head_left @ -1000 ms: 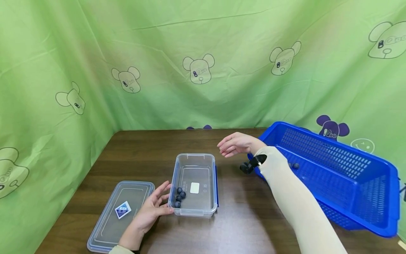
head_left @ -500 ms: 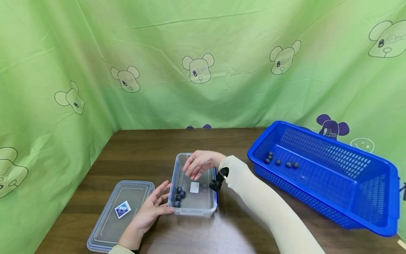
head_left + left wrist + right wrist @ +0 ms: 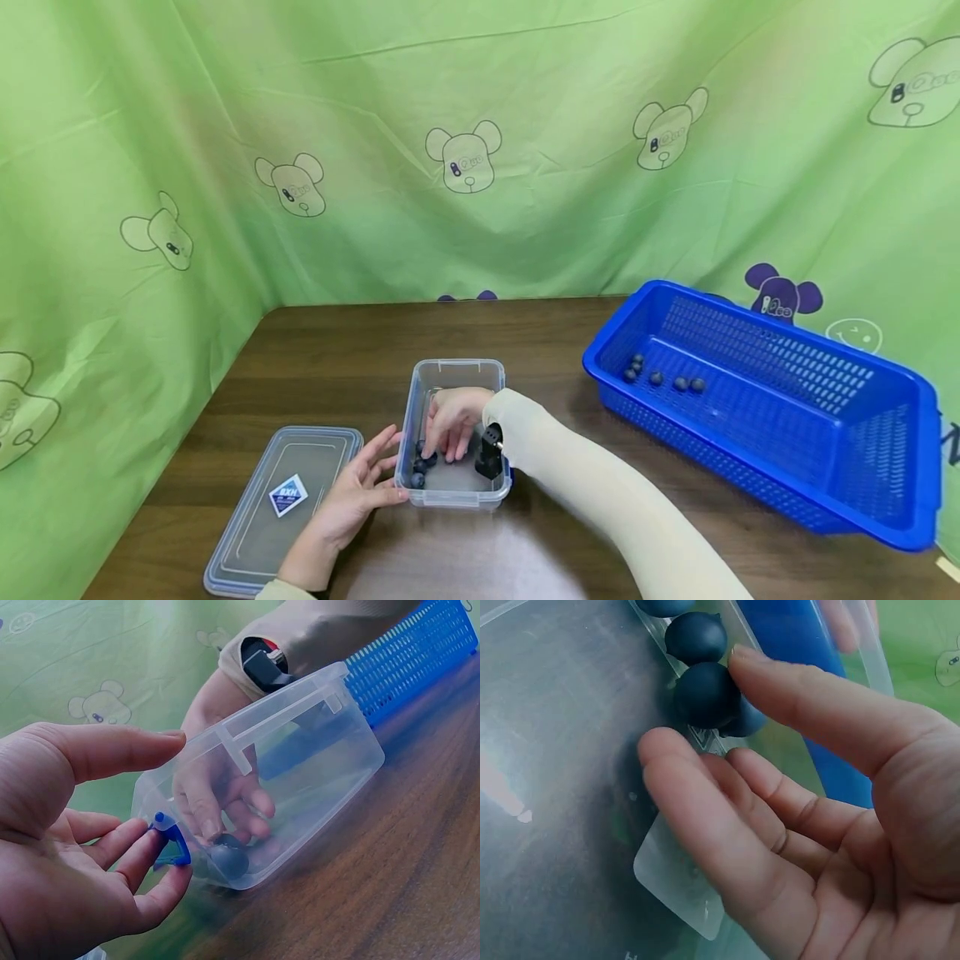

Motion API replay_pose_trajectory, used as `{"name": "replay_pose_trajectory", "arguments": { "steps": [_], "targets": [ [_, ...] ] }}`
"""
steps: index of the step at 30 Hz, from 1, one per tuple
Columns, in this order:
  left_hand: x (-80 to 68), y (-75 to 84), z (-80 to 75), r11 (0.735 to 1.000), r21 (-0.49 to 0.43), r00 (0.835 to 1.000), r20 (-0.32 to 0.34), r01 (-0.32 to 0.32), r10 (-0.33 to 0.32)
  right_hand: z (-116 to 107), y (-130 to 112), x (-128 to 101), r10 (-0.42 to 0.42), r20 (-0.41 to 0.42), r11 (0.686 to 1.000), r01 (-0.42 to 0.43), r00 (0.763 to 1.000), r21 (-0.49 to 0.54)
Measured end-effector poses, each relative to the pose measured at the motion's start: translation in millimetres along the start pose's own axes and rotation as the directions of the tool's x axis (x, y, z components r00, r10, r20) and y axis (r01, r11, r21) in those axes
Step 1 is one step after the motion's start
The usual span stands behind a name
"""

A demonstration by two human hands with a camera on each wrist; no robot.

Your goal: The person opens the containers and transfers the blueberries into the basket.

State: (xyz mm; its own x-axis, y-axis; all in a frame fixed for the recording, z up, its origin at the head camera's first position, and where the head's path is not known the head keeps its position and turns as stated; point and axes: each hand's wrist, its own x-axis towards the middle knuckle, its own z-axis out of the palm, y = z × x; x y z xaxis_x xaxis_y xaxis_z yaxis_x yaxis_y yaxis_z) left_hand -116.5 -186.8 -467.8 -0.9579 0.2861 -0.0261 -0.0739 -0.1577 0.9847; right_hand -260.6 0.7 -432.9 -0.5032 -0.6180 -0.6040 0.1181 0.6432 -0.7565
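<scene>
Now right hand inside clear box

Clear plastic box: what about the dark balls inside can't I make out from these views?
- Ball count in the clear plastic box: head view, the right hand covers them.
- Left wrist view: only one dark blue ball shows, blurred through the wall.
- Right wrist view: the frame's top edge cuts off the row; whether the fingers grip a ball is unclear.
- Blue basket: balls too small to count surely.

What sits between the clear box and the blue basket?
Nothing but bare brown table in the head view. The right hand's sleeved forearm crosses nearer the camera, below the gap between the clear box and the blue basket.
</scene>
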Motion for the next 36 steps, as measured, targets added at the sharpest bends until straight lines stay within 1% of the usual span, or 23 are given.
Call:
{"name": "replay_pose_trajectory", "arguments": {
  "steps": [3, 10, 13, 21, 29, 33, 36],
  "targets": [
    [-0.6, -0.3, -0.2, 1.0, 0.001, 1.0, -0.004, 0.002, -0.002, 4.3, 0.6, 0.9, 0.001, -0.009, 1.0, -0.001, 1.0, 0.002],
    [-1.9, -0.3, -0.2, 1.0, 0.001, 1.0, -0.008, 0.007, -0.007, 7.8, 2.1, 1.4, -0.017, -0.024, 0.997, 0.019, 1.0, 0.074],
    [-2.3, -0.2, 0.2, 1.0, 0.0, 1.0, -0.011, 0.01, -0.01, 8.3, 3.0, 2.2, -0.022, -0.025, 0.996, 0.024, 0.999, 0.083],
    [-1.5, -0.9, 0.7, 1.0, -0.007, 1.0, -0.005, -0.002, 0.002, 7.6, 2.9, 0.6, -0.039, -0.029, 0.998, 0.041, 0.999, 0.055],
    [-2.0, 0.3, 0.9, 1.0, -0.001, 1.0, 0.001, -0.022, 0.022, 0.7, 4.8, 0.1, -0.065, 0.008, 0.998, 0.065, 0.998, 0.027],
    [-1.9, 0.9, 0.7, 1.0, -0.001, 1.0, -0.002, -0.023, 0.023, -5.9, 3.4, -2.9, -0.078, 0.016, 0.995, 0.077, 0.997, 0.064],
    [-1.5, 0.5, 0.5, 1.0, 0.003, 1.0, -0.003, -0.018, 0.018, -11.1, -0.1, -7.6, -0.075, 0.019, 0.991, 0.072, 0.997, 0.116]
  ]
}}
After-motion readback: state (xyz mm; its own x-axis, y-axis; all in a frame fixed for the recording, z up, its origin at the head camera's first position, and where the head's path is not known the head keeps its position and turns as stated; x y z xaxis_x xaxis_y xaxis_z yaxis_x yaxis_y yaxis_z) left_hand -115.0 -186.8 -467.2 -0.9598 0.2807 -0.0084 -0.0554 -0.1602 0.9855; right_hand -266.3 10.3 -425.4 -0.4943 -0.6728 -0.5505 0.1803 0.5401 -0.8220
